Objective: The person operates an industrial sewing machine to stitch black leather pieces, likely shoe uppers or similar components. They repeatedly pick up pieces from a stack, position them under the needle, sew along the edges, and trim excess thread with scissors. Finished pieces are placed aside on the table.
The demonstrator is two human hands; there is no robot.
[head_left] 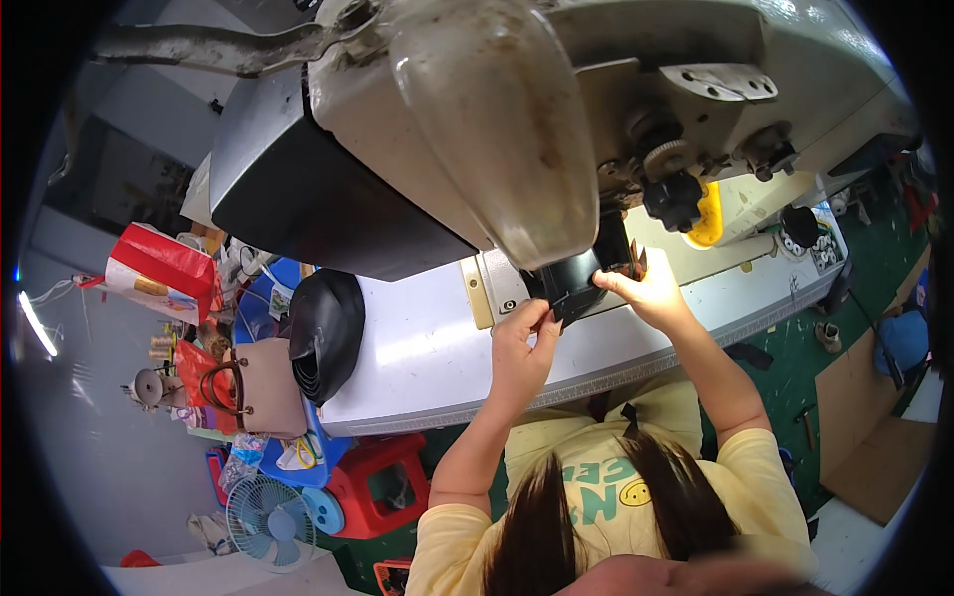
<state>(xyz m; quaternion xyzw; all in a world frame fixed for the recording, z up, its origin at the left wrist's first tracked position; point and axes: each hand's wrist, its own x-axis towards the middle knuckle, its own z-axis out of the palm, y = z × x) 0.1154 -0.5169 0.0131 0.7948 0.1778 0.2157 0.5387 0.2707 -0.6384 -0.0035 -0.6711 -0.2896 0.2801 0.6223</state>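
Observation:
A glossy black leather-like piece (568, 281) lies under the head of a large industrial sewing machine (477, 119). My left hand (524, 348) is closed, its thumb and finger pinching the near left corner of that piece. On the right, my right hand (656, 293) has its thumb pressed on the piece's right edge, fingers curled beyond it. Something small, dark and pointed shows by the right fingertips; I cannot make out what it is. The machine's head hides the needle and the far part of the piece.
The white table (417, 338) has a ruler strip along its near edge. At its left end rests a rolled black sheet (326, 333). Beyond are a handbag (270, 387), a red stool (383, 487) and a blue fan (273, 521). Cardboard (865, 407) lies at right.

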